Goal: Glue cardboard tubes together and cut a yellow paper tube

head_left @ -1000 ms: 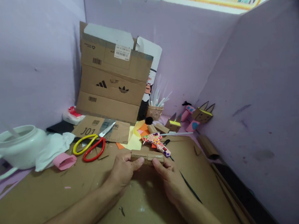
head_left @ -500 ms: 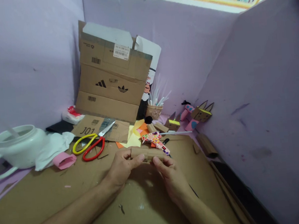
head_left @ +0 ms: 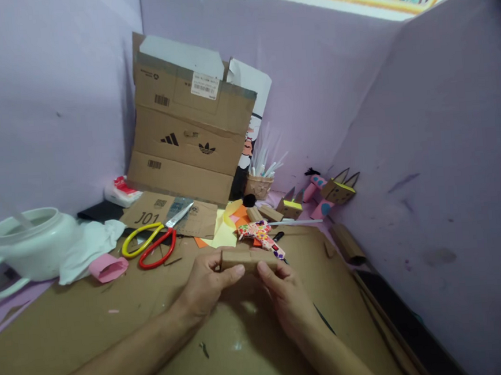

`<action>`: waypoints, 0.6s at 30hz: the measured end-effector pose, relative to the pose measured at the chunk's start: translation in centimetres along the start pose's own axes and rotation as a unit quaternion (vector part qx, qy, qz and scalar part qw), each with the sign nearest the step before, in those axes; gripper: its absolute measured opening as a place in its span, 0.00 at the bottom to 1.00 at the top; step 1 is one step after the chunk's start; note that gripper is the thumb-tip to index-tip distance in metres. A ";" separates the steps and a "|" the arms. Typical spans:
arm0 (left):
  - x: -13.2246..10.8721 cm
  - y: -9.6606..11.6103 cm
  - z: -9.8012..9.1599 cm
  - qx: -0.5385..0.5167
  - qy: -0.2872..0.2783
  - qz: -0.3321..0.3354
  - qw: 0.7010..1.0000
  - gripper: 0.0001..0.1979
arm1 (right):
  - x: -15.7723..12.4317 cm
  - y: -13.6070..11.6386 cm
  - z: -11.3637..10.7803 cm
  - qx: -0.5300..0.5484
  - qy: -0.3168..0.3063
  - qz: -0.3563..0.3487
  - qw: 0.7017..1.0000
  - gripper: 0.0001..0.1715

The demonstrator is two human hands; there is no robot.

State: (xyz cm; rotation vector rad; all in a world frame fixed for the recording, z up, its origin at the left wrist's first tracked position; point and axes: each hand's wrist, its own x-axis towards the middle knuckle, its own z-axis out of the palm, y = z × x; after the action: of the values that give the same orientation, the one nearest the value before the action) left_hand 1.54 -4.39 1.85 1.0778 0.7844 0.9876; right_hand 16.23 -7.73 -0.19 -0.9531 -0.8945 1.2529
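A small folded piece of cardboard (head_left: 250,259) is held above the cardboard-covered tabletop. My left hand (head_left: 210,280) grips its left end, the thumb lying along the near side. At the other end, my right hand (head_left: 282,283) pinches it between thumb and fingers. Most of my fingers are hidden behind the piece. Just beyond it lie a floral-patterned paper piece (head_left: 260,236) and sheets of yellow paper (head_left: 223,231). Scissors (head_left: 163,240) with one yellow and one red handle rest partly open to the left.
A white pot (head_left: 34,248), white tissue (head_left: 88,246) and pink paper ring (head_left: 108,269) stand at left. Behind, a large unfolded cardboard box (head_left: 189,123) leans on the wall near a cup of white sticks (head_left: 259,185). Cardboard animal figures (head_left: 335,192) sit at back right, by a cardboard roll (head_left: 347,242).
The cardboard piece has turned slightly between my hands and shows a smoother face. My left thumb has shifted a little to the right along it.
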 end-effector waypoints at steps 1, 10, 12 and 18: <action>0.0 -0.1 0.0 -0.014 0.010 -0.016 1.000 0.16 | 0.0 0.0 0.0 -0.011 0.001 -0.013 1.000 0.18; 0.1 -0.4 0.1 -0.002 0.036 0.028 0.999 0.11 | 0.0 0.4 0.1 -0.048 -0.003 -0.022 0.999 0.14; 0.1 -0.6 0.2 -0.002 0.032 0.042 0.999 0.10 | 0.0 0.5 0.2 -0.052 -0.003 -0.039 0.998 0.14; 0.1 -0.4 0.3 -0.038 0.049 0.006 0.998 0.14 | -0.1 0.3 0.2 -0.096 -0.021 -0.069 0.993 0.13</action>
State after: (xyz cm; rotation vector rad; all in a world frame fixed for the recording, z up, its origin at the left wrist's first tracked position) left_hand 1.94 -4.47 1.57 0.9752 0.8139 1.0794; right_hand 15.95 -7.80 -0.43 -1.0011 -1.1117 1.0870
